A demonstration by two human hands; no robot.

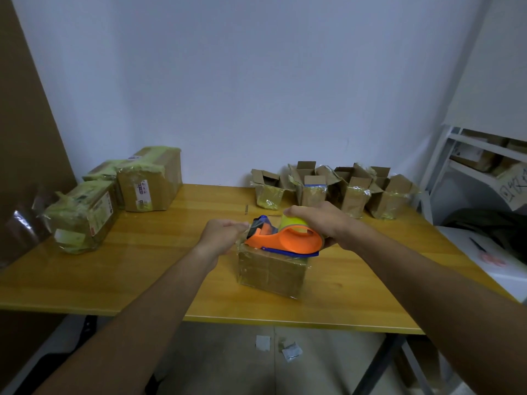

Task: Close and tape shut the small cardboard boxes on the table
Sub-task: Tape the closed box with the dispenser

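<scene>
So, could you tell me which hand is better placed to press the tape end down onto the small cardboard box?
Left, probably. The left hand already pinches the tape end beside the small cardboard box, while the right hand grips the orange plastic tape dispenser resting on top.

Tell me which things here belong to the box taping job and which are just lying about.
Job: orange plastic tape dispenser; small taped brown cardboard box beneath it; open small cardboard boxes by the wall.

Lying about: large wrapped cardboard parcels; paper scraps on the floor.

Dim, bluish, even light; soft glare streaks on the glossy surface (356, 280); wide-angle bending and mild softness toward its far edges.
</scene>
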